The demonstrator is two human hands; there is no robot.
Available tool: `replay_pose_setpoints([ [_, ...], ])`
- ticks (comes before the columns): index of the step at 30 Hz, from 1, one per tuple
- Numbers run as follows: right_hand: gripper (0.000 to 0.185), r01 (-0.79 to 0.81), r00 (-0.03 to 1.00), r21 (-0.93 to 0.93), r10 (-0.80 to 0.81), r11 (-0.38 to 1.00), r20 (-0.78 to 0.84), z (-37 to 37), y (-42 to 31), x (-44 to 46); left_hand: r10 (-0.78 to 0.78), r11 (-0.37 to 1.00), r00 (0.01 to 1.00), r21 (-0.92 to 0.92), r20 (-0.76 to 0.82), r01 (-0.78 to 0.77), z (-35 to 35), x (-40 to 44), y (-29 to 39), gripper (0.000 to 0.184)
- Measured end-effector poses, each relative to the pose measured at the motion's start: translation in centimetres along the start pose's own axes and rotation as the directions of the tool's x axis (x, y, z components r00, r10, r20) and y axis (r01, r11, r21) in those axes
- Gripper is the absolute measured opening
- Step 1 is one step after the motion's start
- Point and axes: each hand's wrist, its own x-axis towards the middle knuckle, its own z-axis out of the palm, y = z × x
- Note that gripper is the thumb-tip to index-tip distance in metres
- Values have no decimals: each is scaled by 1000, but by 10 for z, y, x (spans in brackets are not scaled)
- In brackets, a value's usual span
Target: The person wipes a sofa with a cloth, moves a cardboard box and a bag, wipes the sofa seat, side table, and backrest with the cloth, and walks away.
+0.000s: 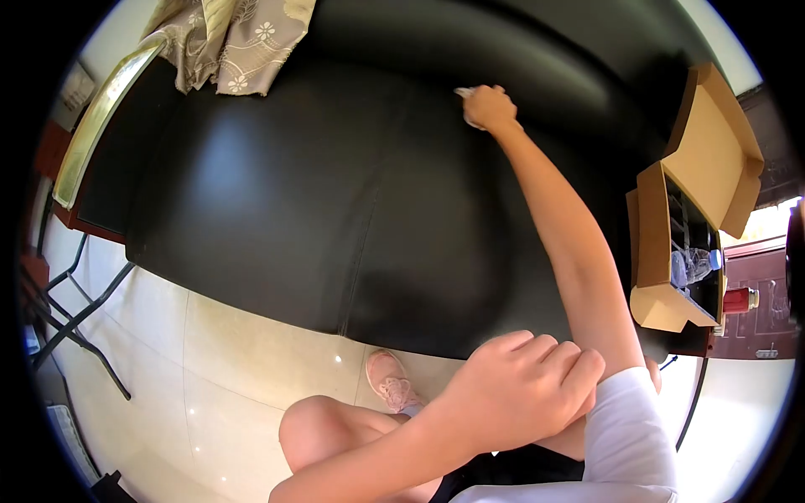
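Far out over the black leather sofa (277, 193), my right hand (490, 108) is closed around a white cloth or tissue (471, 122), whose edges show at the left of the fingers. The hand rests near the line where the seat meets the backrest. My left hand (532, 387) is raised close to my body, beside my right forearm, with its fingers curled in. Its palm side is hidden, so anything inside cannot be made out.
Patterned fabric (251, 42) hangs over the sofa at the upper left. An open cardboard box (650, 243) with a plastic bottle (696, 264) stands at the right, near a red object (738, 300). Dark metal legs (84, 323) stand on the tiled floor (226, 335) at the left.
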Motion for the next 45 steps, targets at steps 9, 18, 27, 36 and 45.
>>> replay_pose_setpoints([
  [9, 33, 440, 886, 47, -424, 897, -189, 24, -32, 4, 7, 1000, 1000, -22, 7, -6, 2, 14, -10, 12],
  [18, 34, 165, 965, 216, -113, 962, -234, 8, 139, -32, 18, 999, 996, -46, 85, -14, 5, 3, -3, 13],
  [27, 12, 693, 700, 302, -513, 654, -496, -1, 36, -220, 251, 961, 961, -152, 116, -233, 37, 18, 41, 12],
  [36, 19, 815, 532, 459, -770, 353, -353, -37, 62, -344, -109, 994, 991, -28, -71, 107, 7, 29, 21, 10],
  [45, 27, -173, 879, 968, -472, -180, 69, -140, 137, -262, -386, 922, 863, -135, -325, 362, -48, -6, 42, 23],
])
